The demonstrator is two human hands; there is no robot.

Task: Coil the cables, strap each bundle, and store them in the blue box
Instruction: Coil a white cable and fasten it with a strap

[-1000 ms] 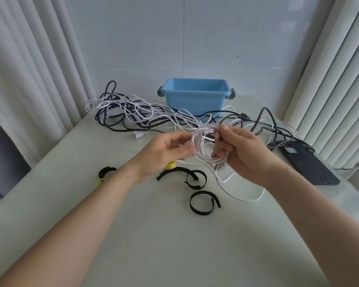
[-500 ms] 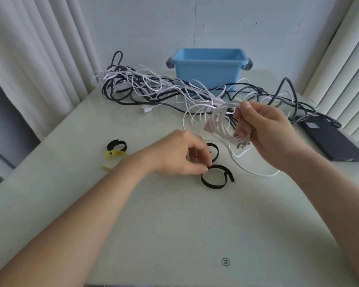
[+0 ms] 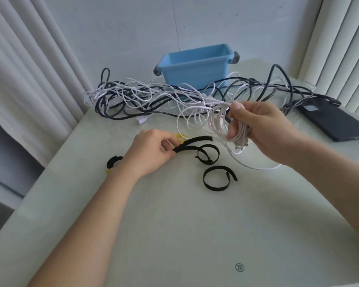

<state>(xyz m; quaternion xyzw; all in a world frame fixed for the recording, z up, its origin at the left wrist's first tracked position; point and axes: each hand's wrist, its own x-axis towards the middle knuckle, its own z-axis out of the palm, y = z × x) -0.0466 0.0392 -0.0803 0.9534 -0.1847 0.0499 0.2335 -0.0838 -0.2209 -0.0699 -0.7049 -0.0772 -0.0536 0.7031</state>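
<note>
Right hand [image 3: 263, 129] grips a coiled white cable [image 3: 216, 121]; left hand [image 3: 151, 152] pinches a black strap [image 3: 195, 140].
On the pale worktop [image 3: 174, 235], a tangle of black and white cables [image 3: 145, 100] lies just before the blue box [image 3: 195, 69] at the far edge. The coil hangs above the worktop. A looped black strap [image 3: 218, 179] lies near the pinched one. A small round mark [image 3: 239, 267] shows no legible writing.

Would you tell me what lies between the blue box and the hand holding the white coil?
In the head view, a tangle of loose white and black cables lies between the blue box and the right hand.
</note>
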